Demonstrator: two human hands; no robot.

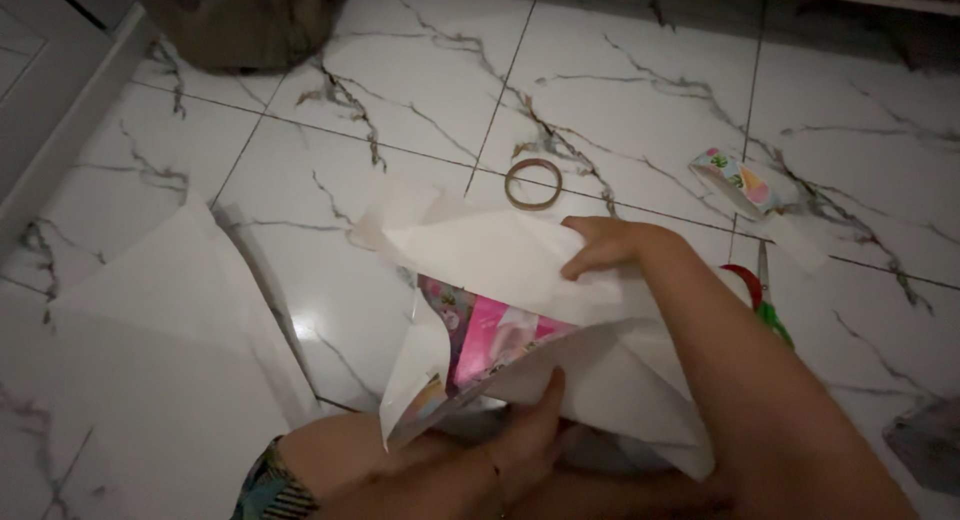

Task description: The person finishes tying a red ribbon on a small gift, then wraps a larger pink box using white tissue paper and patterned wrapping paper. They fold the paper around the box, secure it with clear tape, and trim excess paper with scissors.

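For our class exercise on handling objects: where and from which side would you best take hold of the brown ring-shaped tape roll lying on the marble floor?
Pinch the brown ring-shaped tape roll across its rim, probably from above: it lies flat with an open centre, so one finger fits inside, a thumb outside. Nothing crowds it.

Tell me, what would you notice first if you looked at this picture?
The bright pink box in the middle, half hidden under white wrapping paper. The right hand presses the paper's top flap down and the left hand holds the near edge. Beyond them on the marble floor lies a ring of tape, and red and green scissors peek out by the right arm.
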